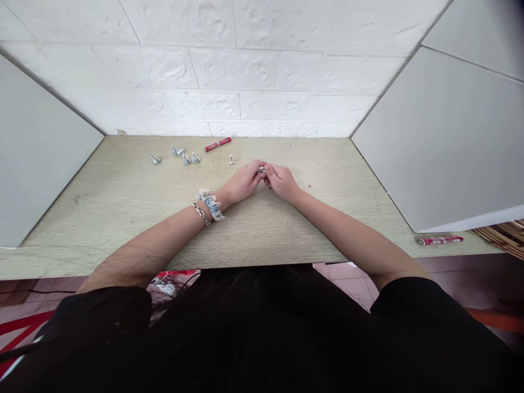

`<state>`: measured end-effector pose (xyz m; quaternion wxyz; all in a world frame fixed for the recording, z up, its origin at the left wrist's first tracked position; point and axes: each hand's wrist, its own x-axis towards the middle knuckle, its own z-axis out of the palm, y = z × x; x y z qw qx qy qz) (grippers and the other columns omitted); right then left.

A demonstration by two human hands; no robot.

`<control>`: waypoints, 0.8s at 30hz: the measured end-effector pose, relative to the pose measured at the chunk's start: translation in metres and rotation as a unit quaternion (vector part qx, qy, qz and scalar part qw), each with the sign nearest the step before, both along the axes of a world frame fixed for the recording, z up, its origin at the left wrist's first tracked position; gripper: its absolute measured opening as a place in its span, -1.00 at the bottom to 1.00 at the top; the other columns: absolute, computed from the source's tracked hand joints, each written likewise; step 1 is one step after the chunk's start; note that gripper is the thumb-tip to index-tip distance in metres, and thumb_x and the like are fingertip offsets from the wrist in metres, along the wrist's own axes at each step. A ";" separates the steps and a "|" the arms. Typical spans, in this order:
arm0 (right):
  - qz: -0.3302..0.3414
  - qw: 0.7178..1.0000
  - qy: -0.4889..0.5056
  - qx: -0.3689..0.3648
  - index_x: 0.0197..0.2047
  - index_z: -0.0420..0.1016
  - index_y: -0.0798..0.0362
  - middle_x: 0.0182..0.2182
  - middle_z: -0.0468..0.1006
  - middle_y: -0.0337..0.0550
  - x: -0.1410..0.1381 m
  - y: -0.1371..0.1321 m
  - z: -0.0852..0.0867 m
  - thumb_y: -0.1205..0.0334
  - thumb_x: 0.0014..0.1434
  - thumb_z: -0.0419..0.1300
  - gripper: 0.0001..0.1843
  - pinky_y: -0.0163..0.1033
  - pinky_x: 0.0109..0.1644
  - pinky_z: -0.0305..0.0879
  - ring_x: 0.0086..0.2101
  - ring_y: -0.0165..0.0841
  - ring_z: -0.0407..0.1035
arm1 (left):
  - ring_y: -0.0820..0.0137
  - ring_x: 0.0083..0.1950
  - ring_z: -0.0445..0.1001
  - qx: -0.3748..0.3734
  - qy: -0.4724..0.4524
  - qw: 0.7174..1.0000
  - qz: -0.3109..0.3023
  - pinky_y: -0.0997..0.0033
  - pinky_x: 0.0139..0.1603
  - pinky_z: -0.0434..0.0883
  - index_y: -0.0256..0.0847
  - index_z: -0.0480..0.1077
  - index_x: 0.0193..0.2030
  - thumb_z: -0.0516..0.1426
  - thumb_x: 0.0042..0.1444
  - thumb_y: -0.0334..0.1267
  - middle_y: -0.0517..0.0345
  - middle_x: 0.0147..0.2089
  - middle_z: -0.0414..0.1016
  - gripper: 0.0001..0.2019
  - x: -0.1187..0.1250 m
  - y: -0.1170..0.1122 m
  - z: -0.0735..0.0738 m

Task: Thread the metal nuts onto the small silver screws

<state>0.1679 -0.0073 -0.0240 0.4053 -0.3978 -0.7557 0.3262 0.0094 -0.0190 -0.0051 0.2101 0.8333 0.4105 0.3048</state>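
My left hand (244, 180) and my right hand (281, 181) meet above the middle of the table, fingers closed. Pinched between them is a small silver bolt (261, 171), mostly covered by the fingertips, so its nut or washer cannot be made out. A single bolt (231, 160) stands upright just beyond my left hand. Farther left, several more bolts with washers or nuts lie loosely together, among them one bolt (195, 158) standing upright and another bolt (154, 159) off to the side.
A red tube-like stick (217, 144) lies near the white brick-pattern wall (257, 71). Another red stick (440, 240) rests by the right front edge of the wooden table (245, 240). White panels flank the table at left (41, 147) and right (442, 136).
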 end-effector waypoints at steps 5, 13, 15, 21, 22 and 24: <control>0.020 1.000 -0.001 -0.007 -0.52 0.26 0.05 -0.57 0.38 -0.20 0.001 0.000 0.003 -0.40 0.16 -0.20 -0.32 -0.29 -0.34 0.22 -0.50 -0.44 0.29 | 0.35 -0.07 0.39 0.013 0.003 1.000 -0.001 0.33 0.01 0.32 -0.23 0.26 -0.17 -0.05 0.25 -0.35 0.05 -0.17 0.44 -0.90 -0.001 0.003 -0.002; 0.027 0.999 0.006 0.029 -0.42 0.31 0.07 -0.56 0.37 -0.25 0.001 -0.002 0.002 -0.20 0.23 -0.09 -0.49 -0.31 -0.36 0.20 -0.51 -0.47 0.25 | 0.49 -0.31 0.37 -0.082 -0.142 0.986 0.016 0.44 -0.23 0.37 -0.23 0.23 -0.18 -0.02 0.26 -0.33 0.17 -0.31 0.37 -0.94 0.003 0.000 0.000; -0.010 0.998 0.002 0.066 -0.32 0.34 0.06 -0.56 0.35 -0.29 0.001 -0.003 0.000 -0.15 0.24 -0.05 -0.56 -0.32 -0.38 0.18 -0.52 -0.48 0.23 | 0.55 -0.40 0.32 -0.147 -0.218 0.965 0.024 0.51 -0.36 0.36 -0.23 0.23 -0.20 -0.01 0.26 -0.29 0.21 -0.32 0.33 -0.93 0.005 0.000 0.001; -0.040 0.982 -0.018 0.186 -0.06 0.39 0.04 -0.37 0.50 -0.18 0.003 0.005 -0.005 0.02 0.27 0.00 -0.67 -0.28 -0.26 0.29 -0.41 -0.43 0.34 | 0.63 -0.56 0.18 -0.299 -0.329 0.896 0.015 0.58 -0.43 0.33 -0.22 0.23 -0.26 0.04 0.24 -0.26 0.36 -0.51 0.17 -0.91 0.004 0.001 0.005; -0.029 0.977 -0.029 0.208 -0.07 0.42 0.04 -0.33 0.52 -0.14 0.004 0.007 -0.006 0.04 0.28 -0.01 -0.67 -0.26 -0.22 0.31 -0.36 -0.41 0.36 | 0.63 -0.57 0.16 -0.315 -0.339 0.886 0.007 0.58 -0.43 0.34 -0.23 0.23 -0.27 0.04 0.24 -0.27 0.36 -0.52 0.16 -0.91 0.003 0.001 0.004; -0.019 0.971 -0.049 0.234 -0.07 0.46 0.05 -0.27 0.55 -0.09 0.004 0.010 -0.008 0.07 0.30 -0.03 -0.66 -0.24 -0.16 0.34 -0.30 -0.38 0.40 | 0.62 -0.58 0.14 -0.335 -0.352 0.874 -0.006 0.57 -0.43 0.35 -0.23 0.23 -0.29 0.04 0.24 -0.30 0.37 -0.55 0.13 -0.92 0.002 0.002 0.003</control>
